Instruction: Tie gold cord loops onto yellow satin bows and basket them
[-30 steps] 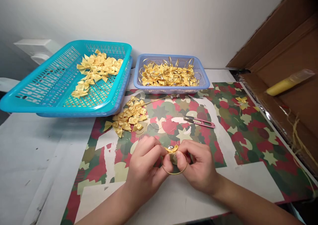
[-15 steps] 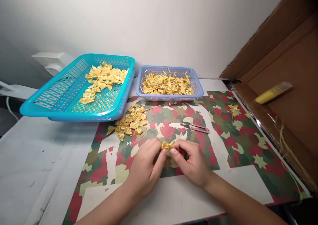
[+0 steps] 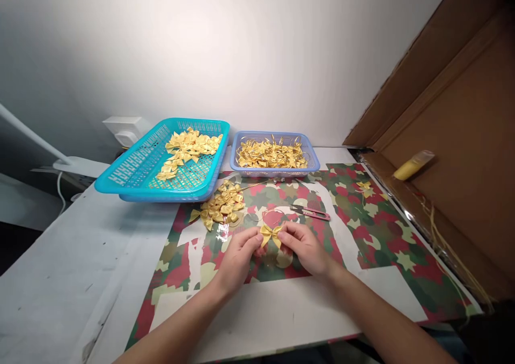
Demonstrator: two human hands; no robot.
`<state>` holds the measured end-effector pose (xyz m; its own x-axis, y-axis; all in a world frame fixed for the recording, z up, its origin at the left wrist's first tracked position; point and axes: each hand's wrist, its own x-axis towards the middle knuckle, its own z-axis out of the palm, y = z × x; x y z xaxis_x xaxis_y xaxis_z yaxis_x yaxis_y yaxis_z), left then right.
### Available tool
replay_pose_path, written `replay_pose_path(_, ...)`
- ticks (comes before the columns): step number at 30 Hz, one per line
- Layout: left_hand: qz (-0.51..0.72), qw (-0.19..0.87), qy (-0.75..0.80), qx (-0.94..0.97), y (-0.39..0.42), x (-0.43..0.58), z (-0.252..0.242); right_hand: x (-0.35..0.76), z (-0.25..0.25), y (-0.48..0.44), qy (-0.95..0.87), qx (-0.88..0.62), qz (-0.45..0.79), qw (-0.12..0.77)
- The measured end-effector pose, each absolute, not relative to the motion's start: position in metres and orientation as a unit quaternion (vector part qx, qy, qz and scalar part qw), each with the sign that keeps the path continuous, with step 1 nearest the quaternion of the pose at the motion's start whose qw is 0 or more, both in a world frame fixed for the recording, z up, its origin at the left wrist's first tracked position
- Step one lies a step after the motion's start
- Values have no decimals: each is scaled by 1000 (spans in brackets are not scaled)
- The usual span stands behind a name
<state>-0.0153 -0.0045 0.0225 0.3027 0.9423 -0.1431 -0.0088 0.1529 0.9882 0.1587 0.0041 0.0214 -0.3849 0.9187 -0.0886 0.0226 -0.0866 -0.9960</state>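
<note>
A small yellow ribbon bow (image 3: 270, 235) is pinched between my two hands above the patterned table cover (image 3: 257, 265). My left hand (image 3: 238, 258) grips its left side between thumb and fingers. On the right side, my right hand (image 3: 308, 249) holds it the same way. The bow's loops and tails face up toward me. Beyond my left hand lies a loose pile of yellow bows (image 3: 221, 203). Pink-handled thread snips (image 3: 316, 214) rest on the cover beyond my right hand.
A turquoise basket (image 3: 124, 173) with yellow bows sits stacked at the back left. Beside it, a blue-violet basket (image 3: 273, 174) holds bows with gold cords. A cardboard panel (image 3: 454, 123) bounds the right, with a yellow-filled tube (image 3: 413, 165) on it. Another bow (image 3: 365, 187) lies nearby.
The bow has turned in my fingers, so its loops and tails now show spread out. My hands have tilted with it. The camera view has shifted, moving the baskets lower in the picture.
</note>
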Motion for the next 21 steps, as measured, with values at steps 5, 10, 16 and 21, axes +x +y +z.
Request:
replay_pose_path(5, 372, 593, 449, 556, -3, -16, 23, 161, 23, 1, -649, -417, 527, 357)
replay_pose_path(10, 384, 576, 451, 564, -4, -14, 26, 185, 30, 15, -750, -480, 327, 318)
replay_pose_path(16, 430, 630, 475, 439, -5, -13, 25, 232, 12, 43, -712, -670, 63, 201)
replay_pose_path(21, 439, 681, 458, 366, -4, -12, 30, 230, 1, 45, -709, -678, 75, 179)
